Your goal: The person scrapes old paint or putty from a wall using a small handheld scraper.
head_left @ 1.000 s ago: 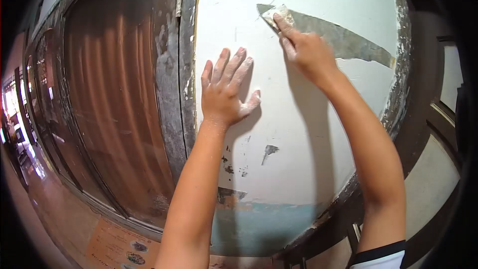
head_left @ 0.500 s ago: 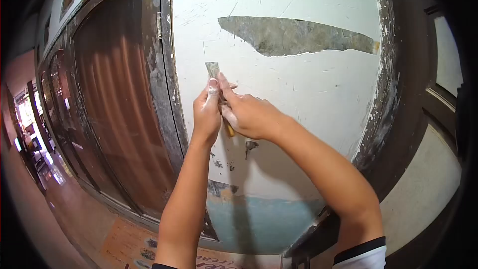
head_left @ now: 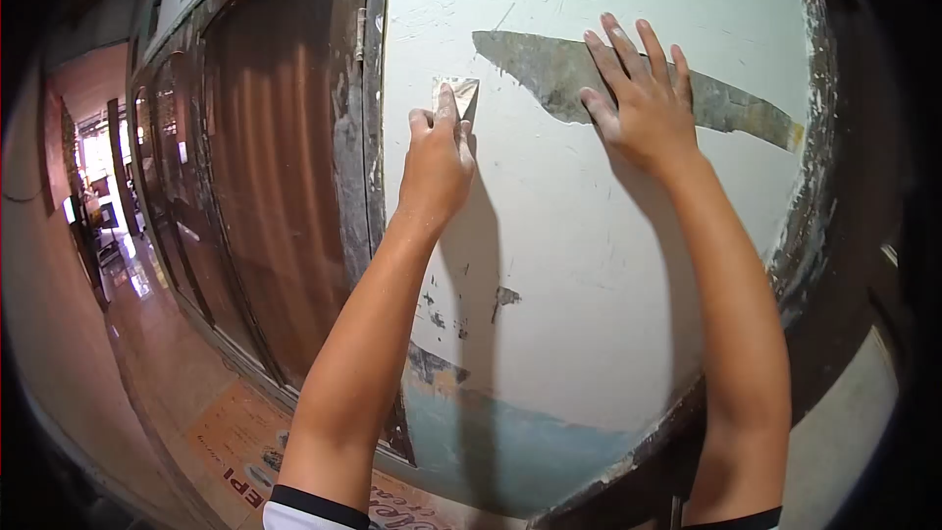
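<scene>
My left hand [head_left: 439, 159] is closed around a scraper, whose metal blade [head_left: 464, 96] lies against the white wall [head_left: 549, 206]. Its index finger is stretched along the blade, and the handle is hidden by the hand. My right hand [head_left: 643, 103] holds nothing; its fingers are spread over a grey bare patch [head_left: 549, 74] where the white coat is gone, with the fingertips on the white area above. Smaller dark chips [head_left: 506, 297] mark the wall lower down. White dust shows on the fingers of both hands.
To the left is a dark wooden door frame [head_left: 350, 137] beside glazed panels with a brown curtain [head_left: 285, 167]. A worn wooden edge [head_left: 819, 137] borders the wall at right. Printed cardboard [head_left: 231, 442] lies on the floor. The wall's lower part is blue-green [head_left: 530, 447].
My right hand has left the scraper and moved up and right onto the grey patch, fingers now spread. My left hand has raised the scraper to the wall. The view has shifted.
</scene>
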Demonstrator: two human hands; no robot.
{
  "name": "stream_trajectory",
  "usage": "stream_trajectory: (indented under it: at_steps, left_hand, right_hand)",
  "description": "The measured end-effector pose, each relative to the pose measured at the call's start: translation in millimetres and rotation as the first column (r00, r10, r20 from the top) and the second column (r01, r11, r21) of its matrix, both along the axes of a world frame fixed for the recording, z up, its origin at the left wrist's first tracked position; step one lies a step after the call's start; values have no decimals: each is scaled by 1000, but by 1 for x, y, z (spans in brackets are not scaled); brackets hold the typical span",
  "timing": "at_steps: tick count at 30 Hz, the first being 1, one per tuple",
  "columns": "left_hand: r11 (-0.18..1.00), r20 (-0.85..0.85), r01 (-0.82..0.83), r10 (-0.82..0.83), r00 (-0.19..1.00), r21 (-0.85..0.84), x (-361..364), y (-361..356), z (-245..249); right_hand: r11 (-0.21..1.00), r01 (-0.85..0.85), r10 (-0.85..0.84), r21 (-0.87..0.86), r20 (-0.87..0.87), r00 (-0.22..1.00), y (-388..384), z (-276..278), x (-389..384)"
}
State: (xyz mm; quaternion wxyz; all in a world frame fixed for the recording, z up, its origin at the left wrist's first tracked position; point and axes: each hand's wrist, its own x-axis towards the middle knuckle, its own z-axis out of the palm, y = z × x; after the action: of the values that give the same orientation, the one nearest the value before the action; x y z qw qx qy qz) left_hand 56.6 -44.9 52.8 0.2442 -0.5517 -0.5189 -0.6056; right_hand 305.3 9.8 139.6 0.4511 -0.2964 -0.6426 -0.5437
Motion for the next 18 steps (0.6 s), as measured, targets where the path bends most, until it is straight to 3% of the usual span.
stream_trajectory:
  at_steps: [6, 8, 13, 16, 18]
  left_hand:
    - [984, -79, -154, 160, 984, 85, -15, 2, 6]
    - [961, -187, -159, 203, 961, 227, -27, 14, 7]
    - [944, -174, -97, 159, 972, 317, -24, 16, 12]
    - [967, -145, -67, 105, 984, 245, -19, 13, 21]
    - [944, -190, -128, 191, 963, 303, -18, 19, 20]
  right_hand:
    - [999, -41, 41, -8, -64, 997, 6, -7, 0]
    - [998, -56, 56, 5, -66, 996, 8, -6, 2]
    - [999, -34, 37, 28, -87, 996, 7, -8, 0]
    - [998, -50, 53, 36, -89, 995, 11, -8, 0]
    - [998, -54, 57, 42, -84, 995, 11, -8, 0]
